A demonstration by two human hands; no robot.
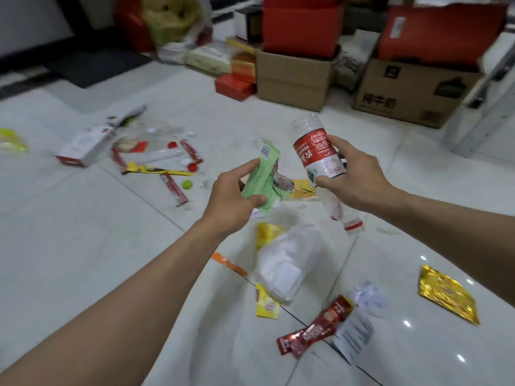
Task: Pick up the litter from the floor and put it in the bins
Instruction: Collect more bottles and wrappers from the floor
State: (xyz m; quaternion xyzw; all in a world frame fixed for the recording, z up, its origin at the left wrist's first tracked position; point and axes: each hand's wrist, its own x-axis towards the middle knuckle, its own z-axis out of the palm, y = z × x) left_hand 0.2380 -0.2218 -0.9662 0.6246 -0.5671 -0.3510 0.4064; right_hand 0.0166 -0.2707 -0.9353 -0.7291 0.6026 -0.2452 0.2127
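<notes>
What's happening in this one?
A person is clearing litter off a tiled floor. The left-hand grip holds a crumpled green packet, the right-hand grip a clear bottle with a red label, neck down. Red sachets, a gold packet and a white bag lie on the floor. No bin is in view.

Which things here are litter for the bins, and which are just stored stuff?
Job: green carton in left hand; plastic bottle in right hand; red sachets, gold wrapper, green cap, white box on floor.
Just there: cardboard boxes, red boxes, dark mat.
</notes>
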